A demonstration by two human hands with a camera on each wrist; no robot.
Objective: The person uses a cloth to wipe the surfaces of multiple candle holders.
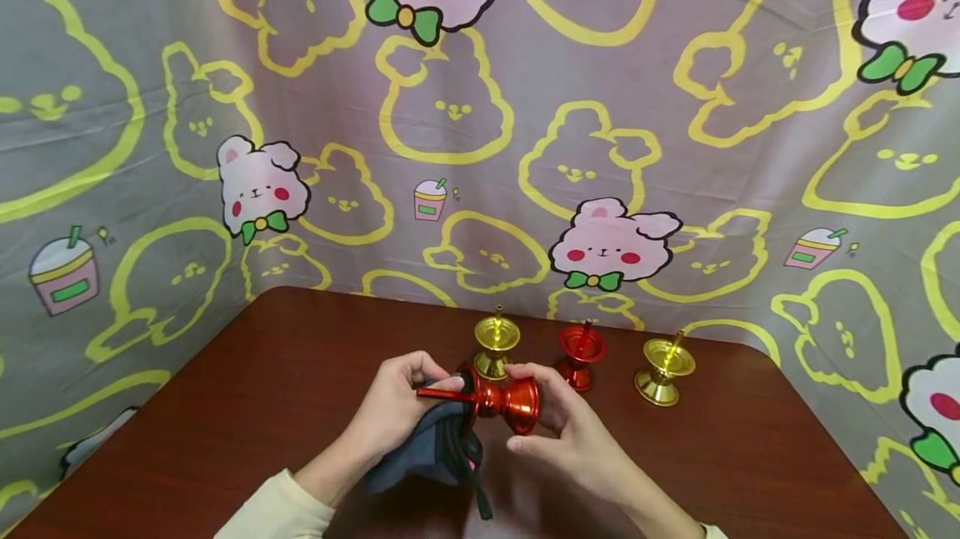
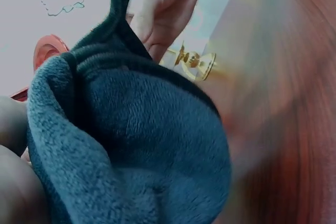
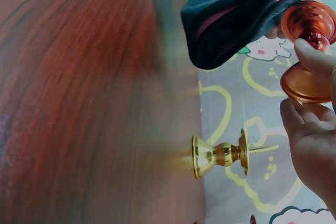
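Observation:
A red metal candlestick (image 1: 517,406) with a spike lies on its side in the air between both hands in the head view. My left hand (image 1: 393,406) grips a dark blue fleece cloth (image 1: 408,460) with black edging and a dangling strap, pressing it against the candlestick's dish, thumb near the spike. The right hand (image 1: 573,431) has its curved fingers and thumb around the candlestick's flared base; the right wrist view shows the base (image 3: 304,85) between them. In the left wrist view, the cloth (image 2: 152,114) hides most of the candlestick.
Behind the hands, a gold candlestick (image 1: 492,347), a red one (image 1: 579,356) and another gold one (image 1: 663,372) stand upright along the back right of the brown wooden table (image 1: 300,356). A cartoon-patterned curtain (image 1: 465,122) borders the table.

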